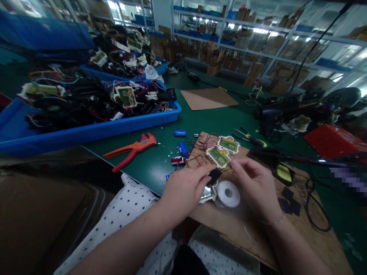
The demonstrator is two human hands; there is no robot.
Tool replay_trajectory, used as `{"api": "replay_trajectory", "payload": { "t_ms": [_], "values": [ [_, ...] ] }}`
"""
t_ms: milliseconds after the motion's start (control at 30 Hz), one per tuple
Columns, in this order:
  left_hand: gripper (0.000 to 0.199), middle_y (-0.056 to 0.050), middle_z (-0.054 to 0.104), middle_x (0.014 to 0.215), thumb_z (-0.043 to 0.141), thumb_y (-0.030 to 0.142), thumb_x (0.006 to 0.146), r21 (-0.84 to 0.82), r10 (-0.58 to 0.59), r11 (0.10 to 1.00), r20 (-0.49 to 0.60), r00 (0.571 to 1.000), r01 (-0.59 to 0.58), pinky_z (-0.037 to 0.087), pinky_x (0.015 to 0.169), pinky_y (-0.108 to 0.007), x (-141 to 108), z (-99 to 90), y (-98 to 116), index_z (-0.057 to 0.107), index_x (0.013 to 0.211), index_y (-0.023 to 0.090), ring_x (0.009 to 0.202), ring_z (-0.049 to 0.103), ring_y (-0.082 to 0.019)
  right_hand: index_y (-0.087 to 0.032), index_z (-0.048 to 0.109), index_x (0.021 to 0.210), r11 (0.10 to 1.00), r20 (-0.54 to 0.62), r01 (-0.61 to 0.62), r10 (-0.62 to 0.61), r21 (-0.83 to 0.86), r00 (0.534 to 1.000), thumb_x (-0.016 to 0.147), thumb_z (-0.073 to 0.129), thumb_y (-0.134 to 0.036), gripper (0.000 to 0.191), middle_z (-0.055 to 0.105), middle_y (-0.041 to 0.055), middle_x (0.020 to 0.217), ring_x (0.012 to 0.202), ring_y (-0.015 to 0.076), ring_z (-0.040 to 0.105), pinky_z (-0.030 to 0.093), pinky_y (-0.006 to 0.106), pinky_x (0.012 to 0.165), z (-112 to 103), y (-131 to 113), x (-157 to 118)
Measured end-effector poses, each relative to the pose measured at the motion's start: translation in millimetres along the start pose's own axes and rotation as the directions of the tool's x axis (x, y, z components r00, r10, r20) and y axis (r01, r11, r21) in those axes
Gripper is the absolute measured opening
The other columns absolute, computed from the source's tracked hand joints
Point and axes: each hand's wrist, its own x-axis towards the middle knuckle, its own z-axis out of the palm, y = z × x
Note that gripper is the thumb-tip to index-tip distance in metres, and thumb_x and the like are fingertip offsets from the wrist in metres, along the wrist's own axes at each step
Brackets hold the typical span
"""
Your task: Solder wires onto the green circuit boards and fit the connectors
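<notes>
My left hand (186, 189) is closed, its thumb and fingers pinching a small black square pad (214, 177). Below the pad, a white-framed circuit board (208, 194) shows in part. My right hand (256, 187) has thumb and forefinger together beside a green circuit board (218, 157) in a white frame; whatever is between its fingertips is too small to make out. Another green board (229, 144) lies just behind, with red wires running left. Between my hands rests a white spool (228, 194). All of these are on a brown board (212, 214).
Orange-red cutters (133, 150) and blue cylinders (182, 148) lie to the left. Blue trays (137, 124) piled with wired parts stand behind them. Several black squares (289, 200), a looped black cable (318, 225) and a red box (334, 141) are on the right. Cardboard (208, 99) lies farther back.
</notes>
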Motion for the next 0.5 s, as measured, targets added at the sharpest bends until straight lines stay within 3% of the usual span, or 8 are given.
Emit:
{"api": "replay_trajectory", "payload": {
  "t_ms": [100,233,367,500],
  "values": [
    [0.034,-0.002,0.076,0.105,0.053,0.023,0.099,0.052,0.033,0.998,-0.001,0.999,-0.033,0.058,0.084,-0.042,-1.3,-3.6,-2.0,0.063,0.130,0.032,0.095,0.071,-0.024,-0.019,0.065,0.083,0.998,0.003,-0.021,0.020,0.059,1.000,0.089,0.066,-0.048,0.030,0.060,-0.0019,0.066,0.056,0.0096,0.050,0.037,0.023,0.052,2.8,0.3,-2.3],
    [0.027,-0.005,0.067,0.122,0.052,0.020,0.098,-0.059,0.128,0.989,-0.142,0.982,-0.138,0.053,0.098,-0.039,-1.5,-4.6,5.5,0.065,0.121,0.025,0.110,0.063,-0.021,-0.020,0.058,0.081,0.992,0.030,-0.039,0.035,0.121,0.999,0.089,0.065,-0.048,0.030,0.057,-0.0035,0.060,0.051,0.0095,0.049,0.036,0.022,0.047,5.7,-3.8,-6.4],
    [0.027,-0.007,0.065,0.115,0.060,0.030,0.095,-0.032,0.160,0.985,-0.150,0.976,-0.167,0.056,0.089,-0.039,-0.1,1.9,13.4,0.066,0.121,0.023,0.101,0.063,-0.023,-0.021,0.058,0.081,0.987,0.040,-0.037,0.031,0.154,0.999,0.088,0.066,-0.047,0.029,0.059,-0.0025,0.060,0.050,0.0100,0.052,0.039,0.022,0.047,6.3,-7.7,-10.1],
    [0.024,-0.008,0.064,0.115,0.053,0.021,0.097,0.020,0.175,0.985,-0.118,0.978,-0.174,0.056,0.086,-0.037,-0.6,10.0,11.7,0.068,0.117,0.021,0.097,0.064,-0.021,-0.021,0.057,0.080,0.981,-0.010,-0.022,0.024,0.190,1.000,0.088,0.067,-0.045,0.028,0.061,-0.0024,0.060,0.050,0.0091,0.053,0.040,0.020,0.046,4.7,-8.5,-9.3]
  ]
}}
